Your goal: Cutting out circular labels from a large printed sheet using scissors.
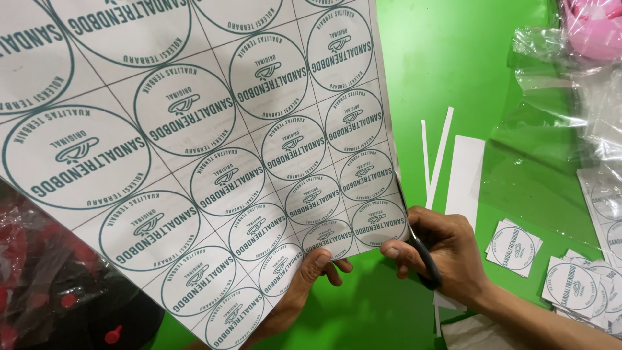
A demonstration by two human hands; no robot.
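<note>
A large white sheet (194,129) printed with several round green labels in a grid is held up close to the camera, filling the left and middle. My left hand (304,285) grips its lower edge from underneath, thumb on the front. My right hand (447,249) holds black-handled scissors (424,259) at the sheet's lower right corner, the blades running up along the right edge.
White paper strips (463,168) lie on the green surface (447,58) to the right. Cut square labels (515,246) sit in small piles at the lower right. Clear plastic bags (570,97) lie at the far right, a pink object (596,26) at the top corner, red items in plastic (39,272) at the lower left.
</note>
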